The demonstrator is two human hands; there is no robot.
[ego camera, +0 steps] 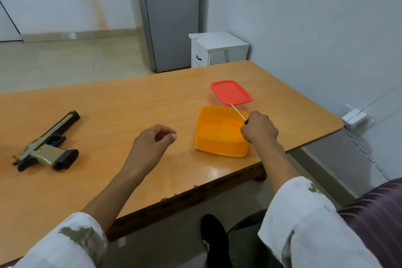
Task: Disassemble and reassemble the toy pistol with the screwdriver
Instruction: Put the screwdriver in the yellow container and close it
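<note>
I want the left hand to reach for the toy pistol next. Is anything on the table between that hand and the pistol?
Nothing visible. Only bare table lies between the left hand and the toy pistol. The orange container and red lid sit on the other side, by the right hand holding the screwdriver.

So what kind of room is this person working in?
Probably a plain room in a home or small office: a wooden table against a bare white wall, a small white bedside-style cabinet in the corner, and a tiled floor beyond.

Glossy wooden table [130,104], smooth plastic tub [219,146], metal screwdriver shaft [237,111]
</note>
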